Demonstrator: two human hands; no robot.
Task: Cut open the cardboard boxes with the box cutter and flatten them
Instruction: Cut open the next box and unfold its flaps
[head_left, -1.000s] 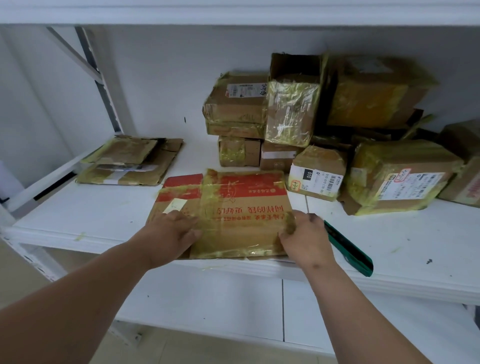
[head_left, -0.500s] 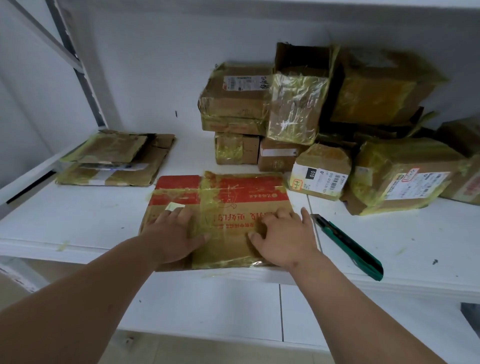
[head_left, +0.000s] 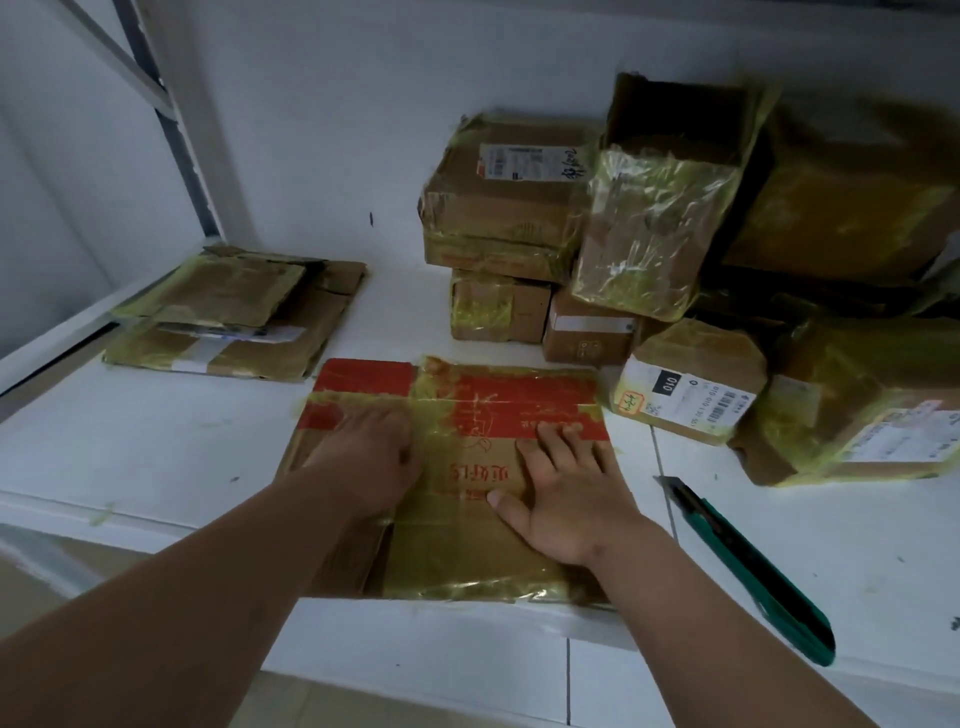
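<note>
Flattened box (head_left: 467, 499): red and brown cardboard with yellowish tape, lying flat at the near edge of the white shelf (head_left: 156, 441); red band along its far side, printed red characters mid-panel.
Left hand (head_left: 363, 457): palm down on the left half of the flattened box, pressing; the fingers reach toward the red band, and how far they spread cannot be told.
Right hand (head_left: 566, 493): flat on the right half of the same box, fingers straight and slightly spread, thumb out to the left, fingertips at the red band.
Box cutter (head_left: 753, 571): green and black, lying on the shelf to the right of the flattened box, apart from both hands, tip pointing far-left.
Flat stack (head_left: 234, 317): earlier-style flattened cardboard pieces piled at far left on the shelf.
Uncut boxes (head_left: 649, 249): taped cartons heaped at far right against the wall, several stacked.
Labelled box (head_left: 691, 384): small carton with white shipping label, just right of the flattened box's far corner.
</note>
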